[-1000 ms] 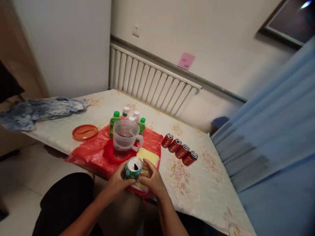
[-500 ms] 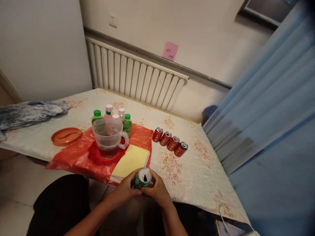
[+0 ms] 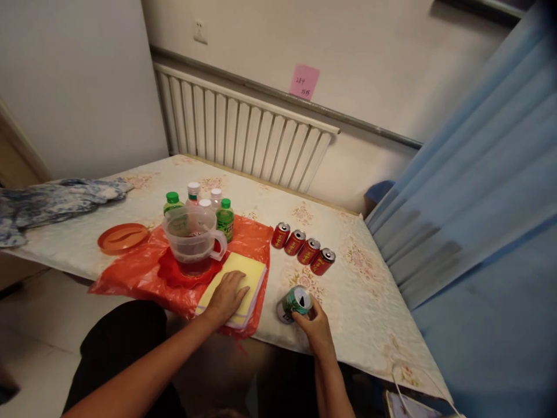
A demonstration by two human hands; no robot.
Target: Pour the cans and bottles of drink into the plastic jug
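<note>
My right hand (image 3: pixel 319 330) is wrapped round a green drink can (image 3: pixel 287 307), its top open, at the near part of the table. Whether the can's base touches the cloth I cannot tell. My left hand (image 3: pixel 228 296) lies with fingers spread on a stack of yellow paper (image 3: pixel 247 268). Left of the stack, a clear plastic measuring jug (image 3: pixel 185 244) with dark liquid in it stands on a red scalloped dish (image 3: pixel 167 273). Beyond the green can, several red drink cans (image 3: pixel 309 251) stand in a slanting row.
Several bottles, one a green-capped bottle (image 3: pixel 225 217), stand behind the jug. A red plastic sheet (image 3: pixel 126 283) lies under them. An orange lid (image 3: pixel 124 238) and a patterned cloth (image 3: pixel 65 200) are at left. A blue curtain (image 3: pixel 478 232) hangs along the table's right side.
Both hands held the green can before. My left hand has let go and moved onto the yellow paper. My right hand has carried the can to the right, over the table.
</note>
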